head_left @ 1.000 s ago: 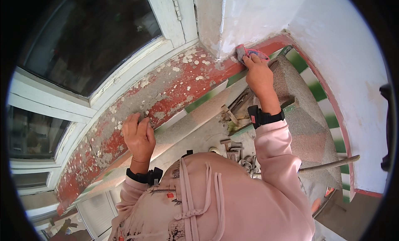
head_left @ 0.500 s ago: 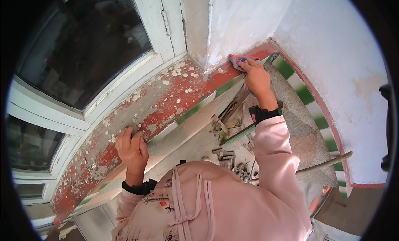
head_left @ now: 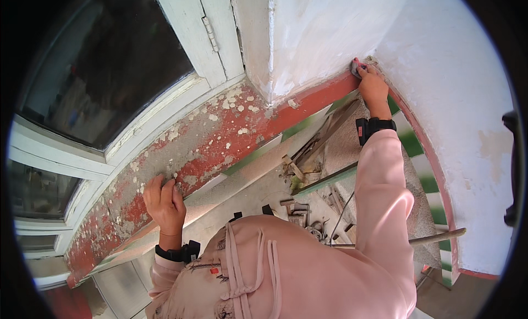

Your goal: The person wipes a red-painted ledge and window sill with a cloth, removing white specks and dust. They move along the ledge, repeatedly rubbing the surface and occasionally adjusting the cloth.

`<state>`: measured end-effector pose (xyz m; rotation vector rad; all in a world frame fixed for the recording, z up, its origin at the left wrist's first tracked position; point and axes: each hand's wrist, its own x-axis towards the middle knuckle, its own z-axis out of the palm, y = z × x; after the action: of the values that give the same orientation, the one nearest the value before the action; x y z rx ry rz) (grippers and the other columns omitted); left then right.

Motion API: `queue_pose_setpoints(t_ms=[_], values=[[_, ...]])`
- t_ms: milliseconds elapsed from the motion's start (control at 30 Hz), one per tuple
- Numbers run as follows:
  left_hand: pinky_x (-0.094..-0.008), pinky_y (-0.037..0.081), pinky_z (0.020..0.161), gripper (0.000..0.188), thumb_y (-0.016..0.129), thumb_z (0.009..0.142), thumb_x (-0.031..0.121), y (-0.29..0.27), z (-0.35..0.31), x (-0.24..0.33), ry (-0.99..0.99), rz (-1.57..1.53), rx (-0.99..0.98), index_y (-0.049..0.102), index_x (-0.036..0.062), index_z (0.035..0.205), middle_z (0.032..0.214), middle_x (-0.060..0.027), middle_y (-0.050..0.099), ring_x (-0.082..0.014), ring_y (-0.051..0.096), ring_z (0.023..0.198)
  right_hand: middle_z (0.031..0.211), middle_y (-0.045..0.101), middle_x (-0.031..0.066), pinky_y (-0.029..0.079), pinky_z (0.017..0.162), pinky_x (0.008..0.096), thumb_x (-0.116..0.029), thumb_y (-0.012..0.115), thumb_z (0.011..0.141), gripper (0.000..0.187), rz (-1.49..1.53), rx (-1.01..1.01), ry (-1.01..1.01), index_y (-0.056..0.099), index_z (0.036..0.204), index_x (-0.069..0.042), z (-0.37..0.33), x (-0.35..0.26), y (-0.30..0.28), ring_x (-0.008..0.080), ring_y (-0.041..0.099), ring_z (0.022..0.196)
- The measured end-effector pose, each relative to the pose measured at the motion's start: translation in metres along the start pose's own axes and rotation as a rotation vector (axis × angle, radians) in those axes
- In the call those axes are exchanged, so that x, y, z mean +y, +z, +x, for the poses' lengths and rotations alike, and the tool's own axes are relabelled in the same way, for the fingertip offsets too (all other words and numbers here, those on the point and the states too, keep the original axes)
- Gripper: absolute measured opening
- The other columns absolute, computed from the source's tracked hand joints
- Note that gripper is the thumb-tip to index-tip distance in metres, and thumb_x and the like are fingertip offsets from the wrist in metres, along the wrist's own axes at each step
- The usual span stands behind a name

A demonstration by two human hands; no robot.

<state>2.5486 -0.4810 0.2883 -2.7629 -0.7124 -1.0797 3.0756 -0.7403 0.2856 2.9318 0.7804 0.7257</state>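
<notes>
My right hand (head_left: 374, 91) reaches to the corner where the sill meets two walls. It presses a small bunched cloth (head_left: 356, 66), grey with pinkish-red edges, onto the red sill; most of the cloth is hidden by my fingers. On the worn, left stretch of the windowsill (head_left: 220, 129) rests my left hand (head_left: 165, 206), its fingers curled. Something small and dark shows by its fingertips, too little visible to name. Red paint on the sill is flaked, with grey patches and pale specks; towards the corner the red is more even.
White-framed windows (head_left: 99, 148) run along the left. A peeling white wall (head_left: 324, 38) stands ahead, and another lies to the right. Below the sill are wooden sticks (head_left: 324, 135), assorted tools (head_left: 300, 209) and a wooden pole (head_left: 437, 237). Green and white tiles (head_left: 410, 143) edge the right wall.
My right hand has slid the cloth along the sill, rightward and away from me, into the corner. My left hand sits slightly further left and lower in view.
</notes>
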Motion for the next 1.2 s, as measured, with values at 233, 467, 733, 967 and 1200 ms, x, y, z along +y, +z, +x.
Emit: queue_pose_setpoints(t_ms=[233, 467, 733, 967, 1200], values=[[-0.0452, 0.043, 0.090, 0.014, 0.065, 0.079, 0.009, 0.000, -0.001, -0.003, 0.028, -0.071, 0.026, 0.066, 0.0062, 0.093, 0.109, -0.0135, 0.060, -0.0346, 0.056, 0.104, 0.106, 0.064, 0.0056, 0.053, 0.077, 0.0444, -0.013, 0.047, 0.085, 0.026, 0.099, -0.005, -0.167, 0.066, 0.103, -0.015, -0.035, -0.052, -0.037, 0.0355, 0.059, 0.098], [-0.0470, 0.042, 0.092, 0.016, 0.066, 0.077, 0.011, -0.005, -0.003, -0.007, 0.083, -0.200, 0.034, 0.066, 0.0058, 0.092, 0.108, -0.0136, 0.059, -0.0345, 0.055, 0.105, 0.100, 0.065, 0.0075, 0.053, 0.073, 0.0449, -0.011, 0.050, 0.081, 0.020, 0.201, 0.025, -0.261, 0.065, 0.096, -0.011, -0.096, -0.135, -0.085, 0.0359, 0.060, 0.092], [-0.0467, 0.043, 0.090, 0.017, 0.067, 0.074, 0.009, -0.009, -0.004, -0.013, 0.132, -0.352, 0.047, 0.066, 0.0036, 0.090, 0.107, -0.0156, 0.059, -0.0354, 0.055, 0.102, 0.101, 0.064, 0.0075, 0.053, 0.071, 0.0423, -0.007, 0.055, 0.077, 0.026, 0.361, -0.008, -0.437, 0.065, 0.101, -0.012, -0.170, -0.235, -0.154, 0.0336, 0.061, 0.088], [-0.0469, 0.043, 0.090, 0.015, 0.067, 0.075, 0.009, -0.010, -0.007, -0.017, 0.150, -0.406, 0.077, 0.065, 0.0034, 0.089, 0.106, -0.0154, 0.058, -0.0349, 0.054, 0.104, 0.111, 0.063, 0.0146, 0.051, 0.080, 0.0427, 0.001, 0.057, 0.078, 0.032, 1.119, -0.027, -0.463, 0.061, 0.108, -0.008, -0.144, -0.258, -0.216, 0.0362, 0.061, 0.100], [-0.0475, 0.043, 0.091, 0.014, 0.067, 0.073, 0.007, -0.009, -0.011, -0.019, 0.143, -0.411, 0.128, 0.064, 0.0033, 0.086, 0.106, -0.0150, 0.057, -0.0344, 0.053, 0.105, 0.120, 0.058, 0.0190, 0.046, 0.092, 0.0430, -0.018, 0.065, 0.083, 0.042, 0.574, 0.116, -0.344, 0.057, 0.123, -0.009, -0.131, -0.271, -0.191, 0.0394, 0.055, 0.108]])
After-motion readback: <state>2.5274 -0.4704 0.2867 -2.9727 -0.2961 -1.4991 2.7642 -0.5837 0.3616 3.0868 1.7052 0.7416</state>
